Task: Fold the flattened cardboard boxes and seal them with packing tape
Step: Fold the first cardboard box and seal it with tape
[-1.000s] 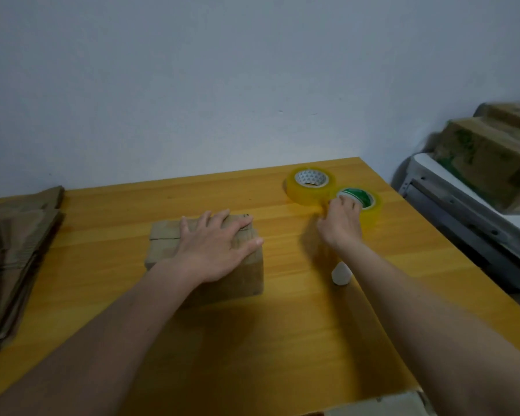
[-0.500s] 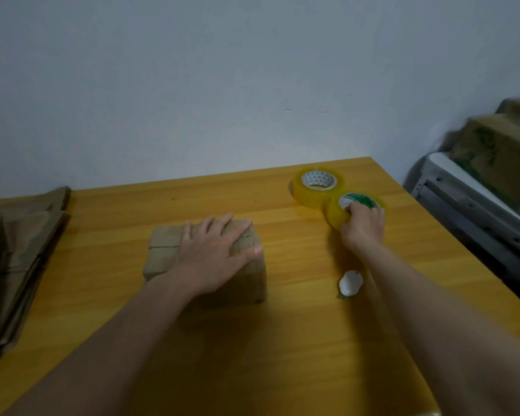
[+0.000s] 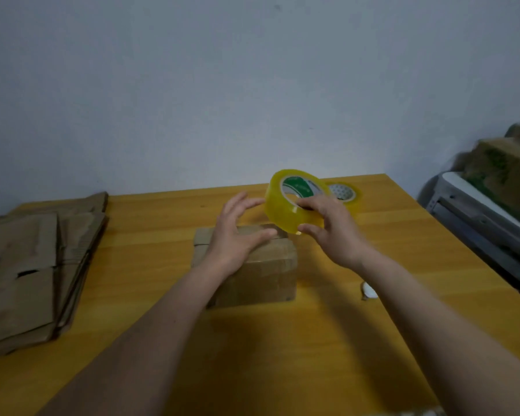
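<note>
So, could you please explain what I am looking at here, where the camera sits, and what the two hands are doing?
There is no machine here. A person wears a wide-angle camera on the head, looking forward and down, so you see their own two bare arms reaching over a wooden table.

The right hand holds a roll of yellowish packing tape in the air, fingers hooked into its core. The left hand is open above a small folded cardboard box, fingers near the roll.

A second tape roll lies flat on the table behind. A stack of flattened boxes waits at the left, and a small white object, too small to identify, lies to the right of the box.
</note>
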The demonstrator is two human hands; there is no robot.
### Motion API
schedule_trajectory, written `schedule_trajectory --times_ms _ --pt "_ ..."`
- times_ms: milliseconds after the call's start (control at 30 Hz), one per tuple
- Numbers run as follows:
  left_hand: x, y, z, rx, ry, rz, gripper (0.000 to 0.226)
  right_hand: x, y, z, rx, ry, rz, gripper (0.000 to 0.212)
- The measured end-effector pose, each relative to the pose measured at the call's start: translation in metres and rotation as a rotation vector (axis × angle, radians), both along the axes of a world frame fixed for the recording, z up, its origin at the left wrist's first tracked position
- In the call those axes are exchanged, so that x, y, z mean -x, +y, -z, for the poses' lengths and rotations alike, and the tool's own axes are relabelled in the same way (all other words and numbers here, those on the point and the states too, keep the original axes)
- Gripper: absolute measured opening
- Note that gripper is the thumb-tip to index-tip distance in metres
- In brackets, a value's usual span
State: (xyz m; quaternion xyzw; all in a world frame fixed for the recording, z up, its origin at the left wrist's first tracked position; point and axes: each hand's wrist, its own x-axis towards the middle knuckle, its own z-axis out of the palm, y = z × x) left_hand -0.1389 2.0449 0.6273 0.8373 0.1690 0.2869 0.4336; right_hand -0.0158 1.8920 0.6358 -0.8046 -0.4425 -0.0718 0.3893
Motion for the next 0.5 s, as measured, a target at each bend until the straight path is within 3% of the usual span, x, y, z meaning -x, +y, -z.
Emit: schedule_trajectory --times_ms 200,400,500 --pt "0.004 -0.001 0.003 0.209 -0.207 -0.097 0.011 0.026 0.021 -0.014 0.165 -0.140 -0.042 0.045" --pt "0.005 0.004 0.012 0.365 -0.302 -0.144 0.025 0.037 0.028 -0.021 0.307 -0.334 -0.036 0.055" --pt "0.004 0.009 0.017 0.444 -0.308 -0.235 0.024 0.034 0.031 -0.020 0.189 -0.437 -0.066 0.062"
